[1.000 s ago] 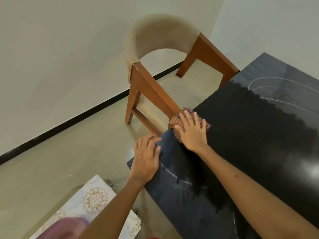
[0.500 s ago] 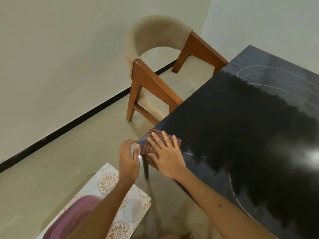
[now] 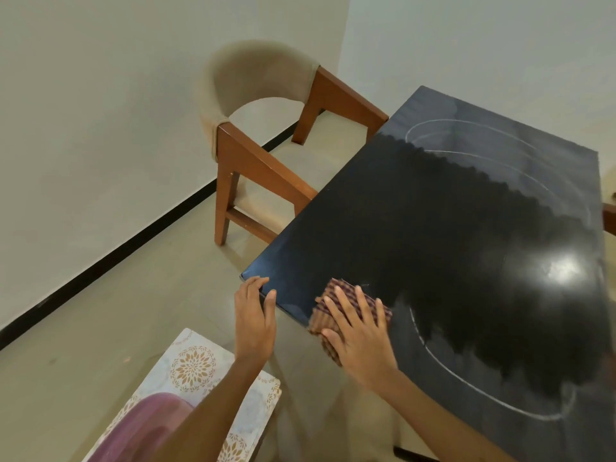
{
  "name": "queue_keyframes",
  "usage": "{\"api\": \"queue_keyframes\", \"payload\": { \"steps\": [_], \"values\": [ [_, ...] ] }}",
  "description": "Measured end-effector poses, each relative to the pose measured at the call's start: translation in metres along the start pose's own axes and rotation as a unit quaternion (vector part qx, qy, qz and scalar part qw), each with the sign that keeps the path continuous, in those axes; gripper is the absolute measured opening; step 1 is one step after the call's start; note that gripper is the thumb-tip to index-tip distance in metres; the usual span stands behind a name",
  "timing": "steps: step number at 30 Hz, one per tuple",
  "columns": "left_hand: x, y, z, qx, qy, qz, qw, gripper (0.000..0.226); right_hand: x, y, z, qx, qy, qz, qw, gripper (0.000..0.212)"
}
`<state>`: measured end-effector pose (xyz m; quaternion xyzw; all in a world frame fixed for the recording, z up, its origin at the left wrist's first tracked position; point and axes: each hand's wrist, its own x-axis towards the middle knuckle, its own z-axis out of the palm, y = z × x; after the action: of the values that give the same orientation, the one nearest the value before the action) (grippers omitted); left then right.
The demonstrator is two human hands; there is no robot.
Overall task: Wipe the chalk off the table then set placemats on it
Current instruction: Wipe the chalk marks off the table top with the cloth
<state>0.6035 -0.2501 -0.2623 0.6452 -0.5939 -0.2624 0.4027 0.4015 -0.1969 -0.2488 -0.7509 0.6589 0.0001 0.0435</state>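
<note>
The glossy black table point(image 3: 433, 228) fills the right of the view. White chalk curves point(image 3: 466, 388) remain near its front edge, and more chalk lines point(image 3: 466, 128) show at its far end. My right hand point(image 3: 356, 331) presses flat on a folded brown checked cloth point(image 3: 340, 295) at the table's near left edge, part of the cloth hanging over the edge. My left hand point(image 3: 255, 315) rests with spread fingers against the table's near left corner. A patterned placemat point(image 3: 193, 368) lies at the lower left, partly hidden by my left arm.
A wooden chair point(image 3: 260, 155) with a beige curved back stands at the table's left side. A purple object point(image 3: 146, 425) lies on the placemat. Beige floor stretches left to a white wall with a black skirting strip point(image 3: 133, 241).
My right hand has slid the cloth from the table's left edge and corner toward me along the near edge. My left hand came off the tabletop onto the corner.
</note>
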Motion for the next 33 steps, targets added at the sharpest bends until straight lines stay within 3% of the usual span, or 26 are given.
{"api": "queue_keyframes", "payload": {
  "steps": [7,13,15,21,24,26,30,33],
  "values": [
    [-0.003,0.006,0.002,-0.073,0.038,-0.011,0.997,0.021,0.077,-0.078,-0.006,0.01,-0.026,-0.067,0.997,0.057],
    [-0.024,0.007,0.01,0.001,0.063,0.005,0.998,0.032,0.036,-0.027,0.003,0.018,0.005,-0.093,0.995,0.056],
    [-0.035,0.016,0.02,0.005,0.06,0.002,0.998,0.028,0.02,0.007,0.002,0.016,0.007,-0.059,0.998,0.056],
    [-0.065,0.053,0.049,-0.008,0.024,0.002,1.0,0.031,0.003,0.135,-0.011,0.007,-0.005,0.151,0.988,0.057],
    [-0.079,0.066,0.058,-0.018,0.016,0.005,1.0,0.031,-0.004,0.15,-0.015,0.031,-0.015,0.204,0.978,0.058],
    [-0.085,0.072,0.062,-0.025,0.025,-0.009,0.999,0.031,-0.007,0.132,-0.018,0.026,-0.016,0.174,0.984,0.058],
    [-0.096,0.082,0.064,-0.053,0.031,0.005,0.998,0.03,-0.04,0.066,-0.013,0.005,-0.007,-0.009,1.0,0.058],
    [-0.102,0.085,0.066,-0.046,0.034,0.01,0.998,0.033,-0.074,0.038,0.001,-0.014,-0.009,-0.1,0.995,0.059]
  ]
}}
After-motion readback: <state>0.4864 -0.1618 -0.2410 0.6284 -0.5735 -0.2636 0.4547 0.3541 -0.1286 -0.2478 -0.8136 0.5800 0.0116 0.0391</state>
